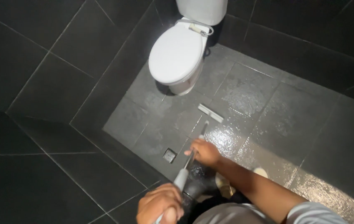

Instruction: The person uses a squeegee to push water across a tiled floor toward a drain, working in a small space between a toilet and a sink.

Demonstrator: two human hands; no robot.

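You've got both hands on the floor wiper (204, 124): your left hand (160, 205) is wrapped tight round the grey top end of the handle, your right hand (204, 152) is closed round the shaft lower down. The white blade sits flat on the wet dark tile floor (268, 108), well short of the white toilet (181, 54) (lid down). The small square drain (169, 155) is just left of the handle, near the wall. This looks like a mid-stroke pull, dragging water across the tiles. The next move probably calls for keeping the blade pressed flat and angling it toward the drain. Your foot (224, 184) is close behind the handle; watch the slick floor.
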